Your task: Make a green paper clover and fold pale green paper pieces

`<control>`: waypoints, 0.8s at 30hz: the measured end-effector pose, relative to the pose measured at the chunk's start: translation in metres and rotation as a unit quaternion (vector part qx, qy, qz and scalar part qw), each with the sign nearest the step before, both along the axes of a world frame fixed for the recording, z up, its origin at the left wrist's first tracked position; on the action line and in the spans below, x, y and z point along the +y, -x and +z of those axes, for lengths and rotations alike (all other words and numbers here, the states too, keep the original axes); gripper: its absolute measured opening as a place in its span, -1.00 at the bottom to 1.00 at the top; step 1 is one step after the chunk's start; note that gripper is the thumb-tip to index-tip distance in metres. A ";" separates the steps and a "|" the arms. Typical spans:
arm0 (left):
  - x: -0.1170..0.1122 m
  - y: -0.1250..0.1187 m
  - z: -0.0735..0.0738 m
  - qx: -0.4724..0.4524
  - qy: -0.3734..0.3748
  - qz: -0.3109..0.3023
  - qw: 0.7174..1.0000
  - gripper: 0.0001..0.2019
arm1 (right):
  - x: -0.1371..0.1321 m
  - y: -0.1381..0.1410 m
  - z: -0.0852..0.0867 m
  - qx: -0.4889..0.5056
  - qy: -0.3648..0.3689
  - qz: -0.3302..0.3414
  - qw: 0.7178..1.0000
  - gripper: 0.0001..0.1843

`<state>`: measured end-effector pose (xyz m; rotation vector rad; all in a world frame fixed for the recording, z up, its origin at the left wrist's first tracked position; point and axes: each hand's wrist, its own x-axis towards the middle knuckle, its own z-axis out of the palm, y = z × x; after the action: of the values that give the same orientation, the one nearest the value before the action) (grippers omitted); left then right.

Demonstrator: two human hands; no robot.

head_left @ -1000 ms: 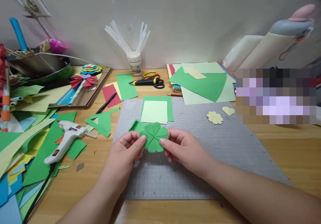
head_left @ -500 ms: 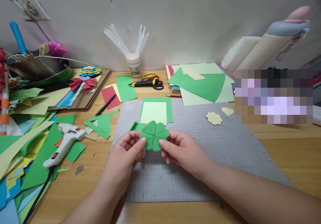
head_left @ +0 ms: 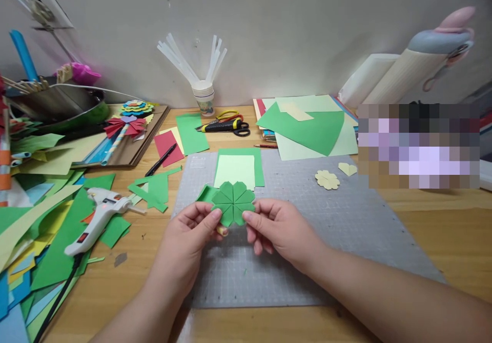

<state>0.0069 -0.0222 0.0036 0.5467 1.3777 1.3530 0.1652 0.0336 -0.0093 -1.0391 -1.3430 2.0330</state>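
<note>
A green paper flower, creased along lines that meet at its centre, is held up over the grey cutting mat. My left hand pinches its left edge, thumb in front. At the right edge my right hand grips it the same way, with its lower fingers curled behind. Just beyond the flower lie a pale green sheet and a larger green sheet under it. A cream paper flower and a small cream heart rest on the mat to the right.
A white glue gun lies left among paper scraps. Scissors, a cutter and a paper cup with white sticks stand or lie at the back. Paper sheets are stacked behind the mat; a black pen is left of it.
The green flower has turned slightly between my fingers, its creases now nearer to upright and level. Both hands keep their hold. The whole view has shifted a little.
</note>
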 end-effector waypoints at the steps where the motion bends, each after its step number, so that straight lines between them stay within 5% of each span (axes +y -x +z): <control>1: 0.000 0.000 0.001 0.002 0.003 0.003 1.000 -0.73 | 0.000 0.000 0.000 -0.005 0.000 -0.002 1.000 -0.65; 18: -0.001 0.000 0.003 -0.012 0.010 -0.026 1.000 -0.70 | 0.002 -0.001 0.005 0.018 0.003 0.002 1.000 -0.70; 24: -0.003 -0.001 -0.001 0.072 -0.024 -0.020 0.997 -0.71 | 0.002 -0.002 0.004 0.020 -0.002 -0.002 1.000 -0.73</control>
<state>0.0080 -0.0252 0.0024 0.7109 1.4450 1.3391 0.1671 0.0361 -0.0058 -0.9946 -1.3232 2.0353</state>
